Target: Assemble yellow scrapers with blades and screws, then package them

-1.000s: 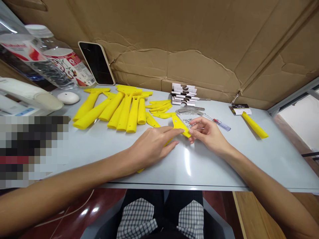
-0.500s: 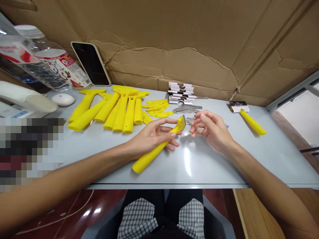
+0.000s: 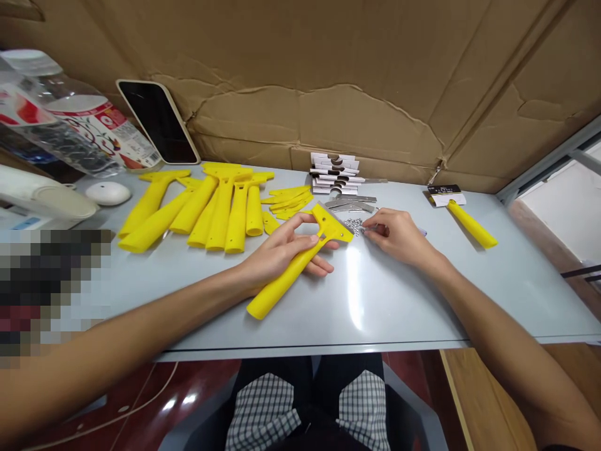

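A yellow scraper (image 3: 292, 270) lies across my left hand (image 3: 293, 250), its fingers closed around the neck. The wide head is turned face up, with small holes showing and a thin metal blade along its far edge. Just right of that head is a heap of small screws (image 3: 353, 225). My right hand (image 3: 394, 233) reaches down at the heap's right side, thumb and fingertips pinched together. Whatever is between those fingertips is too small to make out. Loose metal blades (image 3: 351, 204) lie behind the screws.
Several yellow scraper handles (image 3: 220, 219) lie at the left, beside flat yellow pieces (image 3: 290, 200). Folded white cards (image 3: 334, 174) are stacked at the back. A carded scraper (image 3: 471, 223) rests at the right. A phone (image 3: 157, 122), a white mouse (image 3: 107, 193) and bottles (image 3: 94, 125) stand left.
My left hand has turned the scraper so its head now faces up. My right hand has lowered to the screws, and its spread fingers have come together.
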Available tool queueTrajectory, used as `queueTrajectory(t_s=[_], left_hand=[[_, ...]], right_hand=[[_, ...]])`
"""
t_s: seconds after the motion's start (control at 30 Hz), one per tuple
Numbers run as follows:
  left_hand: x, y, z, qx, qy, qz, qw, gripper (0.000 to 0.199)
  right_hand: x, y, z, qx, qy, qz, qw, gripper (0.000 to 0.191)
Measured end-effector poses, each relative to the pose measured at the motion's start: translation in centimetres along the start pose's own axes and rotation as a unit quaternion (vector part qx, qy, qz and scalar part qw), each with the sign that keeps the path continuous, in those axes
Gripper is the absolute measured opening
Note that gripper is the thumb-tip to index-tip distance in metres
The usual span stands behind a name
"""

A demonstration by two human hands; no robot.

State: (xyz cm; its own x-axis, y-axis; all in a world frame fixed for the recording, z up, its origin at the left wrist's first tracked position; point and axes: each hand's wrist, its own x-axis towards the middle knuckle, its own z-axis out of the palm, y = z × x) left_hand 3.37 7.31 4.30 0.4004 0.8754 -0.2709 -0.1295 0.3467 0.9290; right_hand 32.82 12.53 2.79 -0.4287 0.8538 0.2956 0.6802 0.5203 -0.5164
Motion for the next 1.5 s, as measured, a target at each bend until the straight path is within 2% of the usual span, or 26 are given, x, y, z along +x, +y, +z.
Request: queueTrajectory(t_s=[0.17,0.33,0.47,0.67,0.73,0.83,0.93,1.0,1.23,1.5], left_hand=[[0.0,-0.3,-0.3,0.028,-0.026,0.021,0.999,0.034],[0.0,-0.3,-0.4,0.032,-0.027,0.022,0.999,0.040],[-0.1,-0.1,-0.3,0.023,-0.041,0.005,0.999,0.041],[-0.3,-0.6,-0.3,-0.037,-0.103,-0.034,0.993,0.046],[-0.4,-0.8,-0.1,-0.035,-0.115,-0.040,0.992,0.046],[-0.7,-0.9,0.3,-0.018,-0.122,-0.033,0.992,0.047],[-0.8,-1.4,0.4,0.001,-0.121,-0.001,0.993,0.045],[-0.9,-1.8,0.3,0.013,-0.116,0.025,0.993,0.042],[-0.8,-2.4,0.5,0.034,-0.118,0.083,0.989,0.037],[-0.7,-2.7,0.7,0.048,-0.104,0.083,0.990,0.042]], right_hand=[[0.0,-0.1,0.2,-0.009,-0.014,-0.006,1.000,0.020],[0.0,-0.4,0.5,-0.015,-0.015,0.003,1.000,0.016],[-0.1,-0.6,0.9,-0.024,-0.010,0.017,1.000,0.014],[-0.1,-0.9,0.7,-0.045,0.001,0.014,0.999,0.015],[0.0,-1.2,0.3,-0.011,0.031,-0.005,0.999,0.014],[-0.1,-2.3,0.0,0.106,0.067,-0.040,0.991,0.012],[-0.5,-3.9,0.5,0.221,0.059,-0.047,0.973,0.015],[-0.7,-4.8,1.3,0.261,0.040,-0.036,0.964,0.015],[-0.9,-6.1,2.7,0.290,0.047,0.021,0.956,0.019],[-0.7,-6.5,2.9,0.311,0.050,0.064,0.947,0.021]])
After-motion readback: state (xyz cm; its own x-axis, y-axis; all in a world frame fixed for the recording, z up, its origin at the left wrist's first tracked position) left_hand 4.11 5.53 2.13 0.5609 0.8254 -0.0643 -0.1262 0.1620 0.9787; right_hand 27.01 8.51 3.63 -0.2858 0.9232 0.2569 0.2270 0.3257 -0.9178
